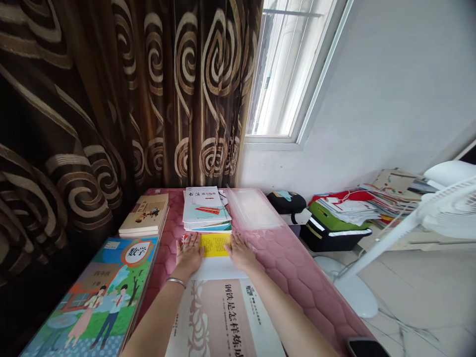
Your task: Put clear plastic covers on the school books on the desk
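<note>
A book [238, 317] lies in front of me, its pinkish-beige printed face bearing large dark Chinese characters. Beyond it is a plain white strip [219, 267], then a yellow printed panel [215, 245]; how these join the book I cannot tell. My left hand [189, 252] lies flat at the panel's left edge, fingers spread and pointing away from me. At the right edge my right hand [241, 252] presses down the same way. Neither hand grasps anything. Just past my fingertips is a stack of thin books [206, 206] with a pale cover on top.
A large math textbook [100, 292] and a stack of tan books [145, 214] are at the left. Clear plastic sheets [255, 209] lie back right on the pink quilted table cover [297, 287]. A dark phone-like object [366, 347] sits near right. A white fan [394, 233] stands beyond the edge.
</note>
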The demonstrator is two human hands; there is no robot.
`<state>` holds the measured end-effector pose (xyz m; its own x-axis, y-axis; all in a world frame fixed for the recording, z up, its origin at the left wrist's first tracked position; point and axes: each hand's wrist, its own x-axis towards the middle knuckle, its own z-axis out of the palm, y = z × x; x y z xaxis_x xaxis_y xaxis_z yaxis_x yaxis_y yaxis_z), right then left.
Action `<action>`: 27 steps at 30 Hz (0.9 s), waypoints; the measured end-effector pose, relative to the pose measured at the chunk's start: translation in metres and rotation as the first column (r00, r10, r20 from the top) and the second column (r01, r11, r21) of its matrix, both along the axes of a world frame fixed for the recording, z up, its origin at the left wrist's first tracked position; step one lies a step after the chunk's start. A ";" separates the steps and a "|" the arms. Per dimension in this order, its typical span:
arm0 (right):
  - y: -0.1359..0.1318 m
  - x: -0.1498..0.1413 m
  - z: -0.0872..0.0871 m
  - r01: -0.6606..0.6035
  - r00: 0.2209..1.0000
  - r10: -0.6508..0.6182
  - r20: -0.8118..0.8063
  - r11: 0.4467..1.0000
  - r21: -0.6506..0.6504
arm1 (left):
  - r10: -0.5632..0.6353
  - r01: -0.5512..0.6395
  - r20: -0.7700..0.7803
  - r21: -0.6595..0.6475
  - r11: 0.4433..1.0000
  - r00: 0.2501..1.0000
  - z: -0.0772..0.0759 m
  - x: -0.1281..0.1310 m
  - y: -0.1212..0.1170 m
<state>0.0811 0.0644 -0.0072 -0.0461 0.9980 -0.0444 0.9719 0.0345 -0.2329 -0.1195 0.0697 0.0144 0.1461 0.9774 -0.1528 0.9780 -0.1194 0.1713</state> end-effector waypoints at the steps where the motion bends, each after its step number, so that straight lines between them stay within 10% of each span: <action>1: -0.001 0.006 0.000 0.027 1.000 -0.027 0.015 1.000 -0.008 | 0.017 -0.017 -0.007 -0.001 1.000 1.000 0.001 -0.005 -0.001; 10: -0.002 0.008 0.014 0.054 0.996 -0.050 0.076 0.997 -0.051 | 0.090 -0.089 -0.070 0.027 0.996 0.993 0.003 -0.014 -0.063; 14: -0.011 -0.028 0.020 -0.191 0.981 0.192 0.016 0.980 -0.055 | 0.015 -0.008 -0.038 0.177 0.984 0.999 -0.002 -0.017 -0.090; 19: -0.021 -0.083 0.021 -0.584 0.801 0.564 -0.202 0.810 -0.057 | 0.002 -0.007 0.016 0.280 0.960 1.000 -0.009 -0.020 -0.092; 27: 0.032 -0.110 0.020 -0.631 0.775 0.620 -0.124 0.771 -0.086 | 0.031 -0.043 0.053 0.240 0.970 0.998 -0.013 -0.019 -0.090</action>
